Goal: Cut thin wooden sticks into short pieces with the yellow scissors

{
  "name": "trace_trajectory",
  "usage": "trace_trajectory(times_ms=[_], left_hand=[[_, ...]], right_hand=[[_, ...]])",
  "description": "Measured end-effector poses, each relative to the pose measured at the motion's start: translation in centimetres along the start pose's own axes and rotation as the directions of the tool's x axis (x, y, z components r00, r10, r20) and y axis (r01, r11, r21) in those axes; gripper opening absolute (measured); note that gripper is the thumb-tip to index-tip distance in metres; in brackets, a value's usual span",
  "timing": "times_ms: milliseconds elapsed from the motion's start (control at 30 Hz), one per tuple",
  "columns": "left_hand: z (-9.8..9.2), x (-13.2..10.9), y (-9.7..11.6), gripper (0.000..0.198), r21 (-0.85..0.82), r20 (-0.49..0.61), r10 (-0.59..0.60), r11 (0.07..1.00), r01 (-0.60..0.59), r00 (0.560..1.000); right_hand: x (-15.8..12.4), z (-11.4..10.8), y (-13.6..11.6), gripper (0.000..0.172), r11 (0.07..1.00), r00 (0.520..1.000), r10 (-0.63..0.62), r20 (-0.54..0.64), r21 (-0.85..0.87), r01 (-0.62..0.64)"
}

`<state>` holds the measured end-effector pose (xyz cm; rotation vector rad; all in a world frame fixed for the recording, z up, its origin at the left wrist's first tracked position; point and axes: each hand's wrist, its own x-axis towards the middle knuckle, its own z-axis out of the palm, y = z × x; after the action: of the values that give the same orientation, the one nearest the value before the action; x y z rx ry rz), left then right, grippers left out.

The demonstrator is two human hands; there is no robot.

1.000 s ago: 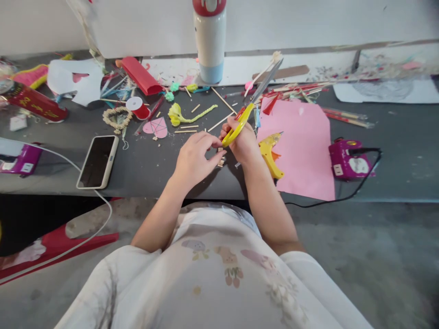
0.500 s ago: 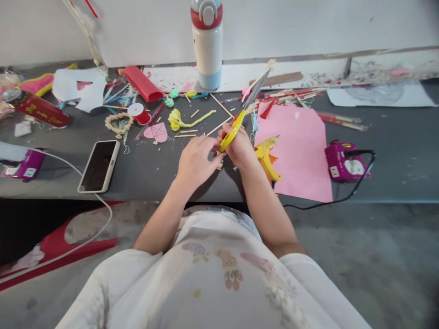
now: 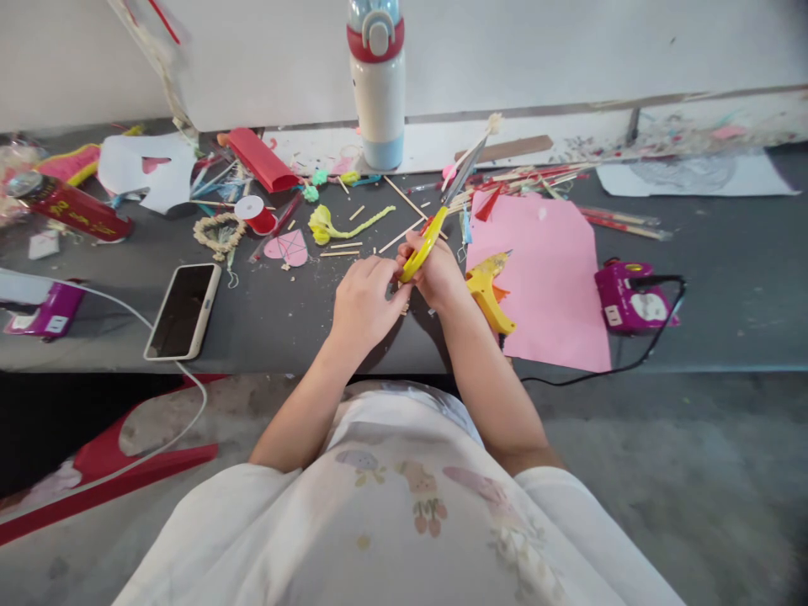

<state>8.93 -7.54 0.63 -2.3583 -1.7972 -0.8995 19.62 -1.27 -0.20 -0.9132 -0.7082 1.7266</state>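
Observation:
My right hand (image 3: 440, 273) is closed around a pair of scissors (image 3: 422, 254) with yellow handles; the blades point away from me towards the back of the table. Close against it on the left, my left hand (image 3: 364, 296) has thumb and fingers drawn together near the scissor handles. Whatever its fingertips pinch is hidden. Short wooden bits lie on the table just below the fingertips. To the right of my right wrist, a yellow glue gun (image 3: 487, 295) rests partly on a pink sheet of paper (image 3: 555, 286).
A white bottle (image 3: 380, 105) stands at the back. On the left are a phone (image 3: 183, 311), a red can (image 3: 79, 206), a red thread spool (image 3: 257, 217) and a yellow pipe-cleaner flower (image 3: 321, 225). At right sits a purple box (image 3: 635, 299) with a black cord. Thin sticks lie scattered behind my hands.
The view has shifted slightly. Both hands stay together at the same spot, with the scissors still in my right hand; the left fingers have moved very little.

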Motion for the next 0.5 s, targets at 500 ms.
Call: trace_trajectory(times_ms=[500], left_hand=[[-0.57,0.23,-0.62,0.008,-0.120,0.040,0.035,0.992,-0.030,0.999]], right_hand=[[0.62,-0.22,0.41,0.031,1.000,1.000,0.004,-0.028,0.003,-0.004]])
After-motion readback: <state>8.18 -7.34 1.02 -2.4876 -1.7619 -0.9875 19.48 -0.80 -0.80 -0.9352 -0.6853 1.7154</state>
